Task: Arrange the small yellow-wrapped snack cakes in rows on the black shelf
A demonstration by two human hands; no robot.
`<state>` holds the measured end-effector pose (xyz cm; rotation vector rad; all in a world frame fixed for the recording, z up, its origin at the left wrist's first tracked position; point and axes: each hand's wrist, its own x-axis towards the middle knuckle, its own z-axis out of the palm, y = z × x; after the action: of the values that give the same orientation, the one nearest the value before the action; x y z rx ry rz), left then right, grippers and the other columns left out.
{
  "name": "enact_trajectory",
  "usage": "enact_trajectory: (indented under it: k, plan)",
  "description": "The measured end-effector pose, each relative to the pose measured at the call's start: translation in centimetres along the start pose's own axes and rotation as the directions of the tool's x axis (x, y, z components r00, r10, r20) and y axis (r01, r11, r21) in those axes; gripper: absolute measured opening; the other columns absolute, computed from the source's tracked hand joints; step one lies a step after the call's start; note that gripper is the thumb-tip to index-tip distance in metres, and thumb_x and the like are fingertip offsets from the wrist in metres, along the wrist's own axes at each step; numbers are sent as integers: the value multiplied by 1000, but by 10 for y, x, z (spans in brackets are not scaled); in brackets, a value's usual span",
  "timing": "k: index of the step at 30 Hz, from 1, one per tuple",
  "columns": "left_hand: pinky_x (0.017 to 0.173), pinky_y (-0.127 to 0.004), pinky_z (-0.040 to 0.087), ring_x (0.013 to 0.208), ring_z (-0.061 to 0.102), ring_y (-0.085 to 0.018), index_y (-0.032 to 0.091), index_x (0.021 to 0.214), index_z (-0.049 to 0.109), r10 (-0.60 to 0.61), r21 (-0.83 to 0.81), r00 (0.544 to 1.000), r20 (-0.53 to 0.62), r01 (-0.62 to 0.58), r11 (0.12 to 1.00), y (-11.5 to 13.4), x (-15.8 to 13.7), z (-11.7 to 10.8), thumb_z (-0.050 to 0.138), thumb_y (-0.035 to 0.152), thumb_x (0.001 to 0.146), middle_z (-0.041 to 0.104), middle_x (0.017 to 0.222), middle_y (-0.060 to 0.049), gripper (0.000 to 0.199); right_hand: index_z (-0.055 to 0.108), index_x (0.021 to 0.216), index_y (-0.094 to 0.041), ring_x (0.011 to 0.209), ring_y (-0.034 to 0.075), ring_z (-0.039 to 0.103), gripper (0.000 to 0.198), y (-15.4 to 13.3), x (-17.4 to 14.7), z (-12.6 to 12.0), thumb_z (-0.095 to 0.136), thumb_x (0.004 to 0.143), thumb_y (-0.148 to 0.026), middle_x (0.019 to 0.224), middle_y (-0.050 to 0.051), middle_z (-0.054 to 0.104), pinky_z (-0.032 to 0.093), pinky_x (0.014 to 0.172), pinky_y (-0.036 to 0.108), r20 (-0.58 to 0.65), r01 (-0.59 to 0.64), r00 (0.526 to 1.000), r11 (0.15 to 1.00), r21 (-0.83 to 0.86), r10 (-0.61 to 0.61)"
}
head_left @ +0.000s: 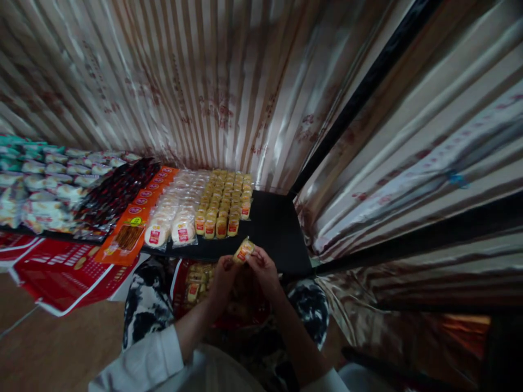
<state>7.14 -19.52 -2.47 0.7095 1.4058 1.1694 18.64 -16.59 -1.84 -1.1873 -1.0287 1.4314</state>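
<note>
I have both hands, left point(224, 270) and right point(261, 265), pinched on one small yellow packet point(244, 250), apparently a wrapped snack, just above the black bench point(278, 234) edge, near matching packet rows point(224, 201).

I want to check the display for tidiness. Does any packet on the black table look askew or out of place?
Mostly neat. The yellow packets and round white cakes lie in straight rows on the black table. One orange packet at the front edge hangs over it, out of line. Both hands hold one small packet.
</note>
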Motion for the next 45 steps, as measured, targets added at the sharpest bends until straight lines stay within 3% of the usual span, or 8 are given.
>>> enact_trajectory:
  k: [4, 9, 13, 18, 24, 33, 41, 45]
  plan:
    - [69, -24, 49, 73, 63, -12, 16, 86, 54, 1, -13, 1000, -20, -1, 1000, 8, 20, 20, 64, 18, 67, 65, 80, -2, 21, 57, 102, -22, 79, 19, 64, 38, -1, 17, -8, 64, 68, -37, 87, 4, 69, 53, 75, 33, -93, 76, 992, 995, -62, -82]
    - [53, -18, 48, 65, 62, -9, 15, 100, 52, -88, -77, 993, -79, 82, 994, 11, 39, 43, 56, 15, 73, 64, 90, -6, 27, 59, 106, -21, 80, 19, 63, 41, -3, 59, -19, 62, 68, -37, 89, 4, 68, 53, 74, 33, -130, 180, 970, 965, -192, -207]
    - [52, -15, 48, 80, 62, -12, 15, 106, 54, -63, -59, 993, -96, 57, 997, 9, 49, 58, 51, 11, 75, 61, 105, -10, 31, 59, 108, -20, 76, 17, 61, 42, -1, 96, -21, 59, 70, -39, 89, 5, 65, 53, 72, 33, -148, 220, 947, 913, -343, -284]
    - [64, -18, 52, 106, 57, -17, 18, 116, 53, -24, -46, 998, -49, 22, 999, 15, 64, 72, 47, 18, 81, 55, 123, -10, 35, 62, 107, -20, 76, 17, 60, 39, -5, 123, -16, 56, 73, -38, 92, 6, 62, 53, 70, 32, -116, 254, 924, 812, -525, -365]
    - [82, -28, 52, 118, 51, -21, 17, 129, 44, 34, -49, 999, -29, -35, 998, 15, 83, 77, 47, 21, 82, 45, 137, -12, 47, 62, 110, -19, 75, 17, 61, 39, -8, 130, -10, 52, 76, -36, 93, 7, 61, 51, 73, 32, -68, 264, 914, 715, -647, -399]
    - [107, -30, 33, 126, 43, -19, 14, 128, 47, 97, -54, 995, -13, -98, 994, 21, 85, 78, 46, 19, 83, 47, 137, -9, 45, 57, 118, -18, 81, 19, 62, 43, 6, 132, -9, 50, 79, -36, 103, 10, 59, 52, 77, 34, -67, 268, 918, 737, -621, -390]
    - [111, -28, 26, 130, 38, -18, 14, 125, 51, 51, -22, 994, -95, -53, 998, 31, 79, 78, 48, 20, 84, 45, 138, -9, 42, 56, 121, -18, 101, 22, 54, 43, 11, 133, -7, 45, 82, -31, 110, 11, 56, 46, 90, 35, -19, 262, 918, 642, -721, -396]
    - [111, -31, 25, 129, 39, -20, 12, 126, 50, 65, -7, 994, -89, -66, 998, 30, 80, 77, 47, 20, 85, 45, 138, -10, 42, 54, 123, -19, 100, 22, 53, 42, 13, 133, -5, 45, 82, -29, 108, 10, 56, 46, 89, 34, -23, 262, 913, 626, -734, -408]
